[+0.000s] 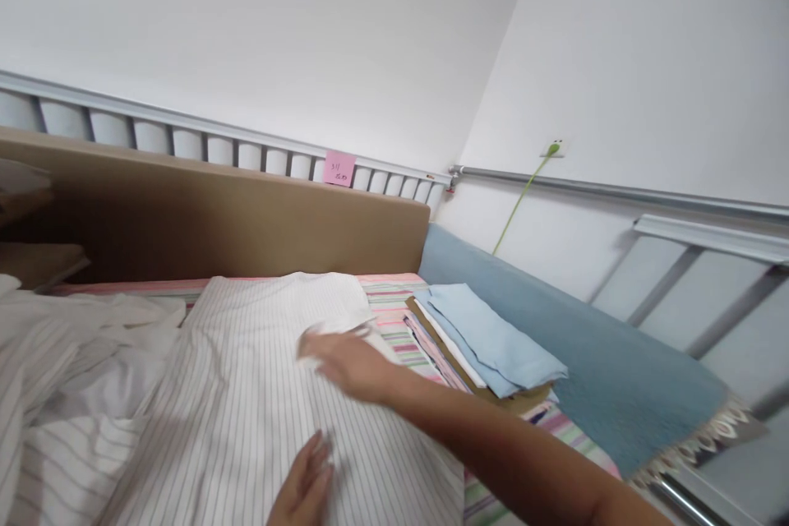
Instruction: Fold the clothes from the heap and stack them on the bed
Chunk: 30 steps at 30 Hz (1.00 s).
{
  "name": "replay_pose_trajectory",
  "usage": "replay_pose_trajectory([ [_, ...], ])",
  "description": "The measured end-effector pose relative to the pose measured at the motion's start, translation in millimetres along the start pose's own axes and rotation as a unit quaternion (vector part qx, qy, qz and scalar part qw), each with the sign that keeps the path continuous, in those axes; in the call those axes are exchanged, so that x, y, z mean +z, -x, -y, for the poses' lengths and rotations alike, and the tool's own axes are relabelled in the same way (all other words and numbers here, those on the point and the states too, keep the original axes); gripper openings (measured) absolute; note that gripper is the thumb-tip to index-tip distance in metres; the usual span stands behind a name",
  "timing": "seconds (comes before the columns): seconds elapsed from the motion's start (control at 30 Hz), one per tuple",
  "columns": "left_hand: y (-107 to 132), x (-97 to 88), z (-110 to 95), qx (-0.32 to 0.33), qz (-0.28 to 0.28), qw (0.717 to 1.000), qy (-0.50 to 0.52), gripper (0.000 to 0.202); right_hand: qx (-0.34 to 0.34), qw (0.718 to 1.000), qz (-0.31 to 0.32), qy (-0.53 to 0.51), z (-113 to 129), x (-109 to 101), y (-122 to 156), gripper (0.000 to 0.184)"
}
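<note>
A white cloth with thin dark stripes [259, 394], maybe a garment, lies spread out on the bed. Over its upper right part reaches my right hand [348, 362], its fingers smeared by motion. A small raised fold of the cloth shows just beside those fingers, but whether they grip it I cannot tell. Lower down, my left hand [305, 481] is at or just above the striped cloth, fingers stretched out and nothing seen in them. Part of that hand is cut off by the bottom edge.
Folded cloths, a light blue one [493, 337] on top, are stacked on the striped bedsheet [388, 304] at right. Rumpled white fabric [80, 378] lies at left. A brown board [246, 238] and a blue-covered side [542, 288] border the bed.
</note>
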<state>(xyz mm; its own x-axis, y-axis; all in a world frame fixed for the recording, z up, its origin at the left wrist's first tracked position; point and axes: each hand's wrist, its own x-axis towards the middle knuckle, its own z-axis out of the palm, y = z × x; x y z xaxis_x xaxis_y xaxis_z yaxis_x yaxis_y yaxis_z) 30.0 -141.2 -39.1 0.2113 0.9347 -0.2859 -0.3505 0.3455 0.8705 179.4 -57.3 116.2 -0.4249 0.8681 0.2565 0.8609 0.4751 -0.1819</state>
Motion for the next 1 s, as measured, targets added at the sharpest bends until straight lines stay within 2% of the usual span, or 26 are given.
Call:
replay_pose_trajectory([
  [0.07, -6, -5.7, -3, -0.041, -0.053, 0.996, 0.051, 0.032, -0.113, 0.992, 0.02, -0.052, 13, 12, 16, 0.033],
  [0.1, -9, -7.9, -5, -0.057, -0.071, 0.994, 0.065, 0.03, -0.113, 0.991, 0.004, -0.07, 9, 15, 27, 0.033],
  [0.13, -11, -9.6, -7, -0.068, -0.083, 0.991, 0.077, 0.033, -0.071, 0.994, -0.026, -0.081, -1, 17, 39, 0.032],
  [0.2, -11, -11.7, -14, -0.086, -0.093, 0.987, 0.098, 0.036, 0.059, 0.99, -0.09, -0.091, -30, 21, 72, 0.03],
  [0.3, -11, -13.9, -26, -0.111, -0.078, 0.982, 0.134, 0.016, 0.217, 0.963, -0.132, -0.093, -67, 40, 139, 0.037],
  [0.37, -14, -16.3, -32, -0.116, -0.072, 0.979, 0.149, 0.018, 0.261, 0.951, -0.136, -0.096, -73, 63, 186, 0.048],
  [0.47, -22, -18.9, -37, -0.11, -0.097, 0.979, 0.143, 0.02, 0.285, 0.947, -0.109, -0.102, -57, 94, 237, 0.066],
  [0.53, -26, -17.4, -41, -0.097, -0.121, 0.98, 0.126, 0.017, 0.299, 0.944, -0.11, -0.089, -45, 104, 248, 0.063],
  [0.6, -25, -13.9, -50, -0.065, -0.13, 0.983, 0.11, 0.017, 0.317, 0.937, -0.127, -0.068, -40, 106, 246, 0.056],
  [0.7, -13, -13.9, -69, -0.011, -0.101, 0.99, 0.095, 0.019, 0.321, 0.936, -0.136, -0.05, -39, 104, 239, 0.057],
  [0.77, -2, -22.3, -79, 0.004, -0.076, 0.994, 0.083, 0.023, 0.308, 0.942, -0.127, -0.039, -38, 105, 239, 0.059],
  [0.83, 6, -35.8, -83, -0.007, -0.084, 0.995, 0.054, 0.031, 0.297, 0.949, -0.106, -0.025, -36, 108, 243, 0.057],
  [0.9, 10, -48.9, -81, -0.017, -0.115, 0.993, 0.01, 0.038, 0.285, 0.956, -0.067, -0.016, -35, 109, 247, 0.052],
  [1.0, 9, -58.1, -76, 0.003, -0.124, 0.991, -0.052, 0.036, 0.267, 0.964, 0.011, -0.013, -37, 100, 247, 0.044],
])
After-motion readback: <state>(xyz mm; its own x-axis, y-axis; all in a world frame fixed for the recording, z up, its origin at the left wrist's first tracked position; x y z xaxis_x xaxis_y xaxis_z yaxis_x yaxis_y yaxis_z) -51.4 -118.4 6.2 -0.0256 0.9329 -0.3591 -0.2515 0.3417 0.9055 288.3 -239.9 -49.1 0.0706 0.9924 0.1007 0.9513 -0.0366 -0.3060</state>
